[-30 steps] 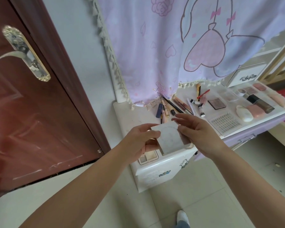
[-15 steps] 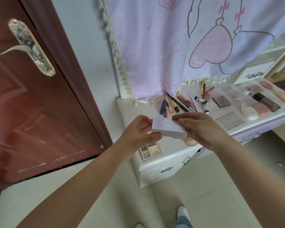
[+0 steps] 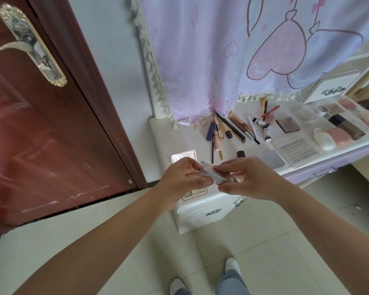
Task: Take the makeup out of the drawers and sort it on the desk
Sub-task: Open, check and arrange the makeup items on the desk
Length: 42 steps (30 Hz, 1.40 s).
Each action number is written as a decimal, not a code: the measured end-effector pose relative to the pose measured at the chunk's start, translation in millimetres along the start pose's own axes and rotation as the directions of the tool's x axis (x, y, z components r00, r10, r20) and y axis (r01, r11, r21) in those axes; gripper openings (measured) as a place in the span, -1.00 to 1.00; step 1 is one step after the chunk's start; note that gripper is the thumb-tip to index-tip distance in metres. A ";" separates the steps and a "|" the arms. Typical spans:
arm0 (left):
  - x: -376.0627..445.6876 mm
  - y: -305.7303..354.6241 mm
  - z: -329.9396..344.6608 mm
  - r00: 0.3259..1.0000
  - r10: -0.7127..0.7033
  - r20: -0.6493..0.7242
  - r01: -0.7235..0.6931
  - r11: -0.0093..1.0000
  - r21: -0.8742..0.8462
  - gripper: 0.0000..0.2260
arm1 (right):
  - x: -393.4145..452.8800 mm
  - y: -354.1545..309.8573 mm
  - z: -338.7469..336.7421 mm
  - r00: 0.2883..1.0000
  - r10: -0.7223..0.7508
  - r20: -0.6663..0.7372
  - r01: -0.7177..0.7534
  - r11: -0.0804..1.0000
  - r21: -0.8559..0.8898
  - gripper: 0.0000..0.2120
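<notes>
My left hand and my right hand both pinch a small flat clear-lidded case, held tilted above the front left of the white desk. Under my left hand lies an open palette, partly hidden. Pencils and slim tubes are fanned out near the curtain. Further right lie a dark square compact, a sheet of false lashes, a white oval case, a pink case and a dark bottle. A grey square card sits beside my right hand.
A dark red door with a metal handle stands on the left. A lilac curtain hangs over the back of the desk. A drawer front with a metal pull is below my hands. My shoes stand on the tiled floor.
The case has turned from flat-on to a thin tilted edge between my hands, and both hands have lowered slightly toward the desk's front edge. The camera has moved closer.
</notes>
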<state>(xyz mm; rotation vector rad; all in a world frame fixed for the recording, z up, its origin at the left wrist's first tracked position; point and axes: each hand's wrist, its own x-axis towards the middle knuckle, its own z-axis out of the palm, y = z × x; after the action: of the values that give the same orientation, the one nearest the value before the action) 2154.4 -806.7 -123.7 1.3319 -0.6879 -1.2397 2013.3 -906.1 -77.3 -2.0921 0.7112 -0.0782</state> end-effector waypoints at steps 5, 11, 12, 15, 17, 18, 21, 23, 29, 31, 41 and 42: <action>4.2 -13.9 2.8 0.997 -0.055 0.048 0.054 0.998 0.024 -0.71 | 0.3 11.4 1.0 0.997 0.066 0.031 -0.065 0.997 -0.050 -0.69; 15.1 -35.4 7.7 0.995 -0.080 0.067 0.083 0.996 -0.042 -0.73 | 4.3 32.7 4.4 0.994 0.080 0.070 -0.074 0.994 -0.079 -0.73; 17.9 -38.5 8.6 0.994 -0.082 0.074 0.086 0.995 -0.047 -0.69 | 5.6 36.0 3.9 0.993 0.093 0.075 -0.088 0.993 -0.073 -0.72; 26.8 -48.5 10.9 0.991 -0.102 0.087 0.108 0.992 -0.064 -0.64 | 11.1 46.1 2.7 0.989 0.107 0.102 -0.099 0.992 -0.079 -0.70; 34.3 -55.0 13.2 0.991 -0.114 0.075 0.119 0.990 -0.075 -0.69 | 17.7 55.5 0.7 0.989 0.092 0.117 -0.082 0.992 -0.091 -0.68; 38.2 -58.2 14.2 0.991 -0.121 0.060 0.125 0.989 -0.081 -0.70 | 21.9 61.4 -0.8 0.988 0.089 0.130 -0.076 0.992 -0.102 -0.67; 50.9 -64.8 17.8 0.990 -0.140 0.033 0.142 0.987 -0.074 -0.74 | 35.4 75.6 -7.9 0.978 0.098 0.183 -0.079 0.991 -0.113 -0.67; 59.4 -67.6 21.4 0.986 -0.168 0.005 0.168 0.984 -0.065 -0.77 | 45.9 84.3 -14.2 0.968 0.089 0.234 -0.061 0.990 -0.125 -0.69; 83.1 -76.0 35.7 0.967 -0.243 -0.072 0.238 0.969 -0.073 -0.79 | 80.8 116.7 -37.2 0.927 0.160 0.338 -0.131 0.986 -0.107 -0.74; 86.2 -80.7 40.3 0.961 -0.259 -0.103 0.245 0.961 -0.127 -0.78 | 93.6 127.3 -42.4 0.898 0.168 0.407 -0.114 0.981 -0.154 -0.70; 93.1 -126.9 71.1 0.785 -0.305 -0.539 0.266 0.952 -0.151 -0.68 | 152.7 164.4 -22.9 0.891 0.208 0.403 -0.254 0.965 0.062 -0.82; 94.5 -131.7 76.5 0.756 -0.305 -0.580 0.288 0.950 -0.124 -0.71 | 156.7 167.1 -18.3 0.889 0.216 0.404 -0.257 0.965 0.050 -0.84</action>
<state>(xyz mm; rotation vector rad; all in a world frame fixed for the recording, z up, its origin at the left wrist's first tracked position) 2075.0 -893.5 -259.0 1.7393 -0.0035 -0.9735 2061.6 -1072.5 -228.3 -1.8274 0.6892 0.4272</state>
